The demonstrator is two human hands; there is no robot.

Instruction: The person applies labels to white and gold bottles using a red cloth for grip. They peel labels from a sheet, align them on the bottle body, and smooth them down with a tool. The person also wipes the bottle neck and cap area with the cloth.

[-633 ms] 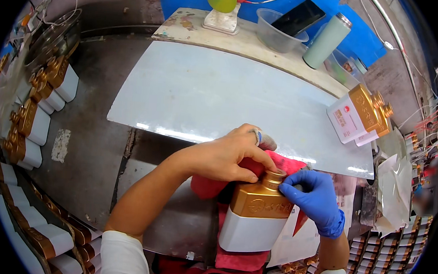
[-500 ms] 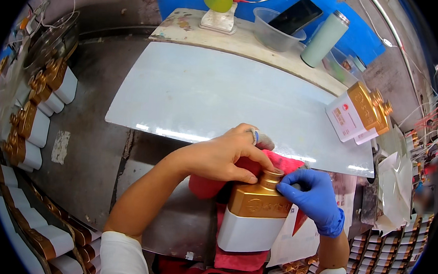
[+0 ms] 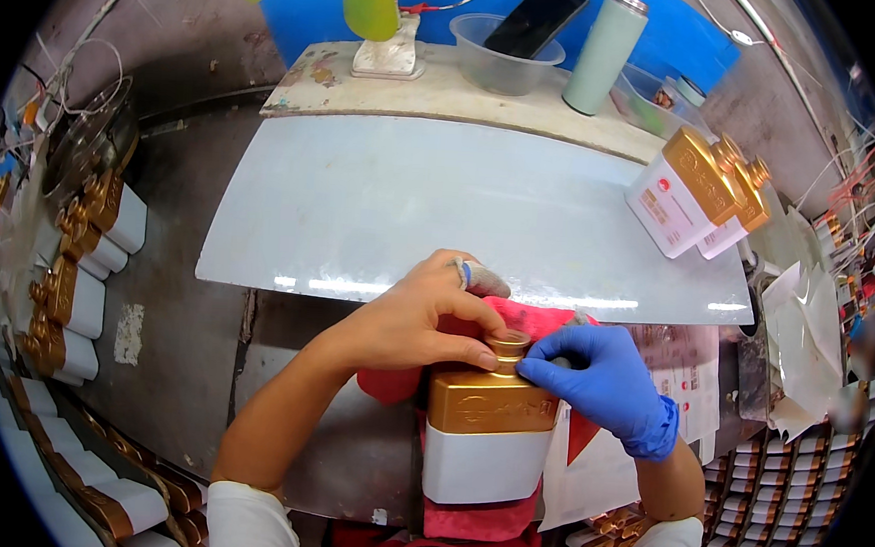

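A flat-sided bottle (image 3: 486, 467), white below with an embossed gold shoulder and neck, stands upright in front of me on a pink-red cloth (image 3: 477, 522). From the left, my bare left hand (image 3: 420, 318) closes its thumb and a finger around the bottle's neck; another of its fingers wears a grey finger cover with a blue band. My right hand (image 3: 601, 379), in a blue glove, pinches the neck from the right side. Something dark shows between its thumb and fingers, too hidden to name. The neck's mouth shows no cap.
Beyond my hands lies a pale board (image 3: 431, 213), with two printed gold-and-white bottles (image 3: 677, 203) tilted at its right end. A shelf (image 3: 309, 85) behind carries a fan (image 3: 386, 50), a plastic bowl (image 3: 505, 72) with a phone and a green flask (image 3: 606, 58). More bottles (image 3: 80, 297) stand left.
The whole view has shifted, showing more of the back shelf. Both hands remain at the bottle's neck, and the bottle now looks slightly straighter and further left in the picture.
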